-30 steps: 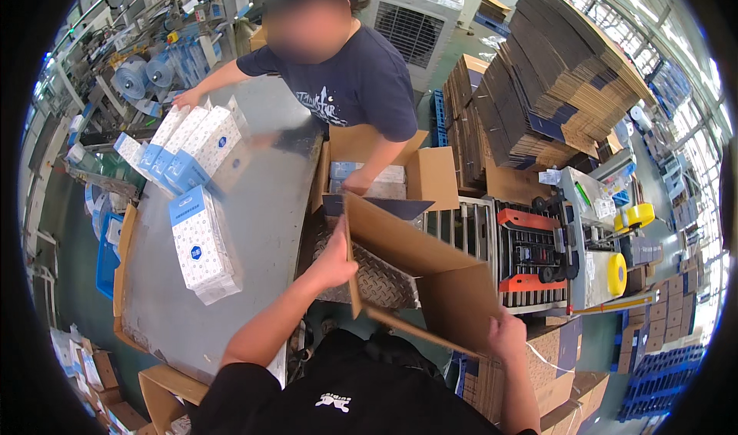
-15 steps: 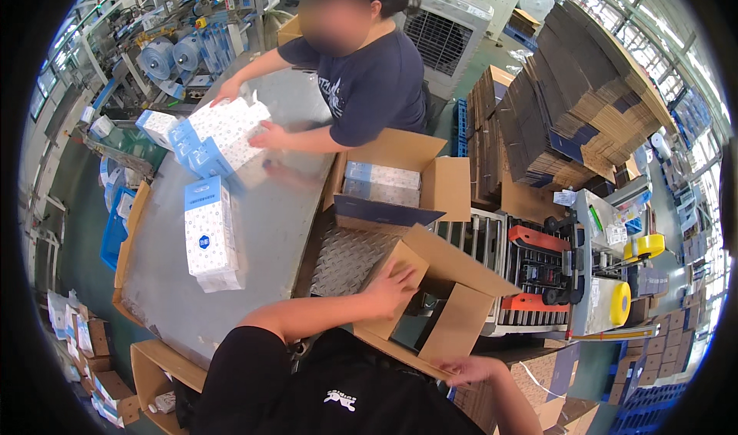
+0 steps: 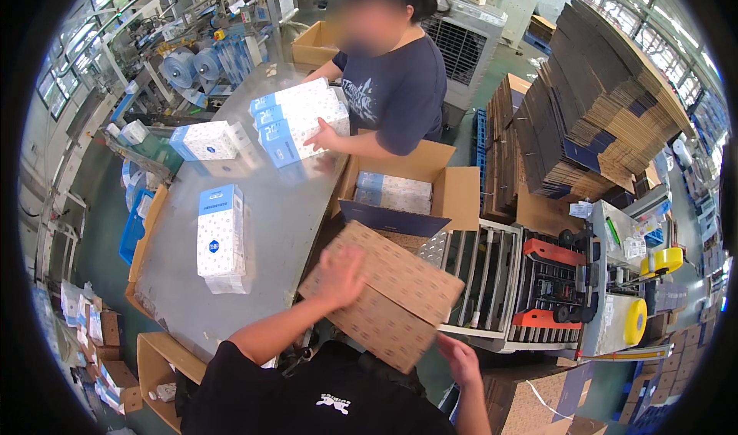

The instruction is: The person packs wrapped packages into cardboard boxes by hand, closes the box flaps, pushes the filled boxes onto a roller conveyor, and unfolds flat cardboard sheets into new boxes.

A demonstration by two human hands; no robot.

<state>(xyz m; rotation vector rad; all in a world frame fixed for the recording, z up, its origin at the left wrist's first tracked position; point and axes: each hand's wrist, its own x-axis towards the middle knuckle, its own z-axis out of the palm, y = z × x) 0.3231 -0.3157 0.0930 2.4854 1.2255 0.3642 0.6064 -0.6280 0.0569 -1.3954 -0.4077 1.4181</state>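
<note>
A brown cardboard box (image 3: 407,277) with a faint printed pattern sits tilted before me, its two flaps meeting along a seam. My left hand (image 3: 342,276), slightly blurred, lies flat on the box's left part with its fingers stretched out. By the lower right corner is my right hand (image 3: 461,360), fingers extended and open; whether it touches the cardboard I cannot tell. On the metal table (image 3: 173,262) to my left stands a white-and-blue pack (image 3: 221,235). Another pack (image 3: 206,141) lies farther back. Across from me, a co-worker holds several such packs (image 3: 296,120) together.
An open carton (image 3: 461,197) with packs inside stands beyond my box. A roller conveyor (image 3: 484,281) runs right toward a taping machine (image 3: 553,281) with orange parts. Flattened cartons (image 3: 607,89) are stacked at the far right. Another open box (image 3: 157,358) is at lower left.
The box has been turned over, from open flaps to closed panels facing up. My left hand has moved left and onto it. The co-worker has gathered several packs and drawn them nearer the carton.
</note>
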